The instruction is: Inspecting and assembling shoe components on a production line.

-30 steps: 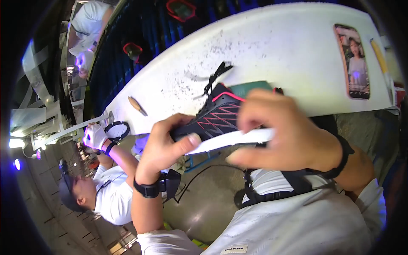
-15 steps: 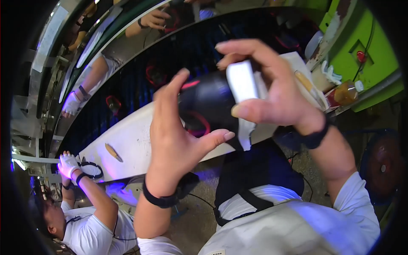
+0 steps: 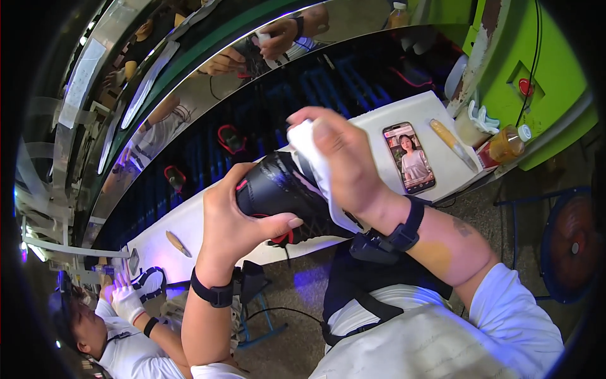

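A black shoe (image 3: 268, 189) with red trim and laces is held tilted over the white bench. My left hand (image 3: 227, 211) wraps round its left end, thumb across the near side. My right hand (image 3: 341, 151) is closed on the white sole (image 3: 304, 136) along the shoe's right side, thumb on top. Whether the sole is joined to the shoe all along I cannot tell. Right of my right hand a phone (image 3: 409, 158) with a lit screen lies on the bench. A wooden-handled knife (image 3: 449, 138) lies beyond it.
A dark conveyor (image 3: 202, 151) carrying black-and-red shoe parts (image 3: 231, 139) runs behind the white bench (image 3: 379, 114). At right stand a white cup (image 3: 475, 123), a bottle (image 3: 505, 146) and a fan (image 3: 571, 246). Another wooden-handled tool (image 3: 178, 244) lies left. A co-worker (image 3: 117, 331) sits lower left.
My right hand has moved left and turned over the white sole, uncovering the phone. The shoe has tilted and shifted slightly left with my left hand. The co-worker's gloved hand has moved.
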A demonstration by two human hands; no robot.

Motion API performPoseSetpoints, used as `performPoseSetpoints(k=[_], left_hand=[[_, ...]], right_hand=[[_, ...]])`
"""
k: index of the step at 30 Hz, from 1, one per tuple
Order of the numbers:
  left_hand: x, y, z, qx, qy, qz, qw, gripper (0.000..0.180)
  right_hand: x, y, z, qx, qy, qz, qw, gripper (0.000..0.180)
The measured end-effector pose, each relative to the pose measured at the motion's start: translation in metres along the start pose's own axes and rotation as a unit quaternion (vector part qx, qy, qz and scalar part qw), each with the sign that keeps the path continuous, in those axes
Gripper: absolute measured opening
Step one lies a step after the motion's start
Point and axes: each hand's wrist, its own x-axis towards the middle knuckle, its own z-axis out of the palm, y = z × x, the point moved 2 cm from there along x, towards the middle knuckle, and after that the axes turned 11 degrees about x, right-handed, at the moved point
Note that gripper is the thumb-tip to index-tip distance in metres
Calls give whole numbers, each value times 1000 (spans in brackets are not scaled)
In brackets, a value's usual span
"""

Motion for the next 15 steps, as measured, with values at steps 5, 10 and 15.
performPoseSetpoints(k=[5,10,15], left_hand=[[-12,-21,-1,-42,23,-17,999,74],[-13,-5,-2,68,20,2,997,70],[-3,9,6,74,26,2,997,67]], right_hand=[[-4,28,-19,291,137,30,946,54],[-4,6,20,-15,25,-35,999,42],[2,0,16,-96,-52,-33,993,45]])
